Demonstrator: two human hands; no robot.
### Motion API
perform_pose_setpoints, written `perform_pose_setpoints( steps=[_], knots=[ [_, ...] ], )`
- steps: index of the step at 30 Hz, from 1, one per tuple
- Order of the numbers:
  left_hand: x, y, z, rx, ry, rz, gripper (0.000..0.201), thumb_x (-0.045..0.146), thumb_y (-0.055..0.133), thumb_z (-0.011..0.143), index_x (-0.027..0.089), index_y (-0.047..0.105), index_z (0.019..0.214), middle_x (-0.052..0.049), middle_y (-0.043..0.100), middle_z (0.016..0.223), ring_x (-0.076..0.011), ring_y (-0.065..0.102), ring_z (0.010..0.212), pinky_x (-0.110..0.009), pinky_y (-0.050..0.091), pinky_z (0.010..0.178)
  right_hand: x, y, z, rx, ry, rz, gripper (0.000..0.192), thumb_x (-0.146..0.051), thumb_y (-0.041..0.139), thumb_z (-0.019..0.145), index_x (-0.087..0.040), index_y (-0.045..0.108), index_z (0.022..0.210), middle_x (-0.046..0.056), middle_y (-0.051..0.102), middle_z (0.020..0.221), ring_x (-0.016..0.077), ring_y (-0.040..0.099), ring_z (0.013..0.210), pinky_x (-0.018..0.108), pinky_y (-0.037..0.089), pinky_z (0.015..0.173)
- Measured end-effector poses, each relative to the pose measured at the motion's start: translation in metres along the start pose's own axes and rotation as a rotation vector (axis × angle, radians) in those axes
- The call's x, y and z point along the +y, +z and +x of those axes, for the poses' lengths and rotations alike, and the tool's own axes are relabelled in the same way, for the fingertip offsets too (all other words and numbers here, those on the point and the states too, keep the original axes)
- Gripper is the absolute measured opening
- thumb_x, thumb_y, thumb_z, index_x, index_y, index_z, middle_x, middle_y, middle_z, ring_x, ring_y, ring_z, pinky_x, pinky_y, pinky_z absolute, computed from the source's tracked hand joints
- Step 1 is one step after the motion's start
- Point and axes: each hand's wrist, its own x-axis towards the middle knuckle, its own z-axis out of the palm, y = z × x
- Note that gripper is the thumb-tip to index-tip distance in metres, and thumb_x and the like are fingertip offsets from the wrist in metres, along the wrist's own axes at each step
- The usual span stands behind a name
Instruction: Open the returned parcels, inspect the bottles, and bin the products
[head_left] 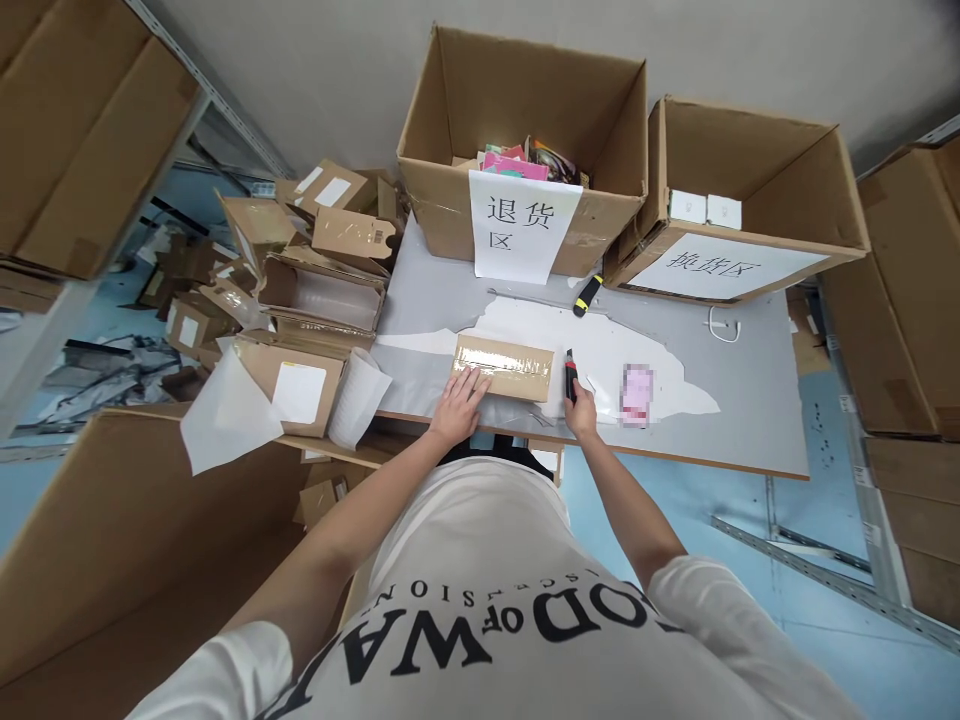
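Observation:
A small flat cardboard parcel (504, 366) wrapped in clear tape lies on the grey table (750, 400) in front of me. My left hand (457, 402) rests flat on its near left corner. My right hand (581, 412) grips a red and black utility knife (571, 376), whose blade end points away from me, just right of the parcel. A blurred pink item (637, 394) lies on the table to the right of the knife.
A second yellow and black knife (587, 295) lies farther back. Two big open cartons with paper labels stand at the rear, one in the middle (517, 150) and one on the right (742, 200). A heap of opened small boxes (300, 300) crowds the left. Large cartons flank both sides.

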Motion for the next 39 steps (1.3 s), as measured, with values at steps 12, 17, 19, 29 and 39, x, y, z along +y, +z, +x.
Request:
perform_pose_setpoints(
  steps=[12,17,19,29,39],
  knots=[
    [0.008,0.001,0.001,-0.002,-0.052,0.03,0.072,0.022,0.053,0.081,0.017,0.028,0.149,-0.014,0.023,0.156,-0.0316,0.016,0.145,-0.049,0.019,0.115,-0.001,0.002,0.004,-0.103,-0.024,-0.263,0.058,-0.018,0.044,0.085,-0.017,0.041,0.143,0.016,0.05,0.129,0.0275,0.051,0.112,0.04,0.042,0.095],
    [0.012,0.003,0.002,-0.003,-0.08,0.051,0.073,0.023,0.054,0.081,0.016,0.029,0.148,-0.014,0.023,0.156,-0.0319,0.016,0.145,-0.049,0.019,0.115,0.002,0.004,0.008,-0.131,-0.045,-0.3,0.053,-0.02,0.042,0.088,-0.018,0.041,0.142,0.015,0.047,0.133,0.0268,0.049,0.114,0.037,0.042,0.093],
    [0.012,0.004,0.003,0.0,-0.089,0.062,0.073,0.023,0.054,0.081,0.016,0.029,0.149,-0.014,0.023,0.156,-0.0318,0.016,0.145,-0.049,0.018,0.115,0.003,0.005,0.009,-0.153,-0.057,-0.326,0.052,-0.021,0.04,0.09,-0.018,0.04,0.142,0.015,0.047,0.134,0.0265,0.047,0.115,0.036,0.042,0.093],
    [0.016,0.007,0.004,0.003,-0.133,0.075,0.073,0.024,0.053,0.081,0.017,0.028,0.149,-0.013,0.023,0.156,-0.0322,0.016,0.145,-0.05,0.019,0.114,0.013,0.002,0.015,-0.198,-0.133,-0.364,0.055,-0.021,0.047,0.088,-0.018,0.04,0.142,0.017,0.048,0.133,0.0294,0.046,0.116,0.041,0.04,0.095],
    [0.017,0.01,0.004,-0.014,-0.162,0.057,0.073,0.025,0.052,0.081,0.018,0.028,0.149,-0.013,0.022,0.157,-0.0324,0.014,0.146,-0.051,0.017,0.115,0.009,-0.011,0.005,0.011,-0.283,-0.099,0.056,-0.033,0.042,0.089,-0.015,0.035,0.142,0.019,0.031,0.145,0.0316,0.029,0.134,0.052,0.033,0.105]
  ],
)
